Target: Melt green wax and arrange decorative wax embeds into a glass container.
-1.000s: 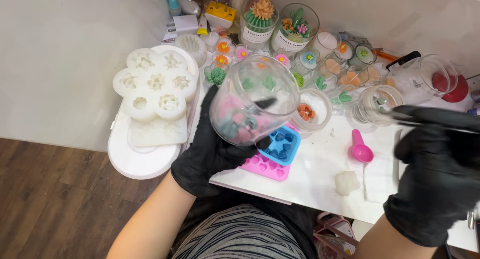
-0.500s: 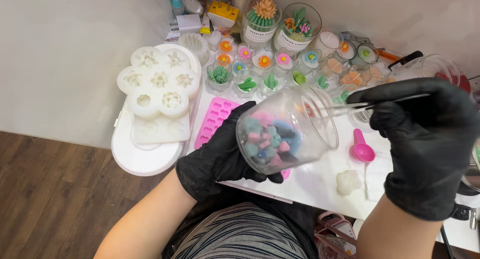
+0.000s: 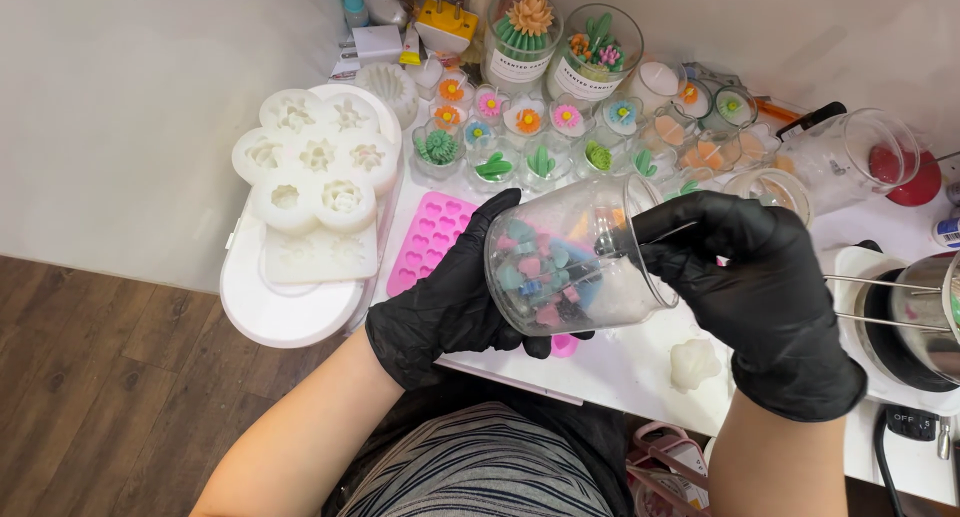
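Note:
My left hand [image 3: 450,307], in a black glove, grips a clear glass jar [image 3: 600,297] from below and holds it tilted, mouth to the right. Small pink and teal wax pieces [image 3: 535,272] lie at the jar's bottom. My right hand [image 3: 760,287], also gloved in black, is at the jar's mouth and pinches thin metal tweezers [image 3: 640,239] whose tips reach inside the jar. Under the jar lies a pink heart mould [image 3: 428,239], partly hidden.
A white flower mould [image 3: 315,162] rests on a white tray [image 3: 270,312] at the left. Several small flower and cactus candles [image 3: 530,127] fill the back. A glass beaker [image 3: 850,157] and a metal pot [image 3: 925,317] stand at the right; a white wax flower [image 3: 695,364] lies near the front edge.
My right hand came in from the far right to the jar's mouth, and the tweezers went inside. My left hand lowered the jar and turned its mouth to the right.

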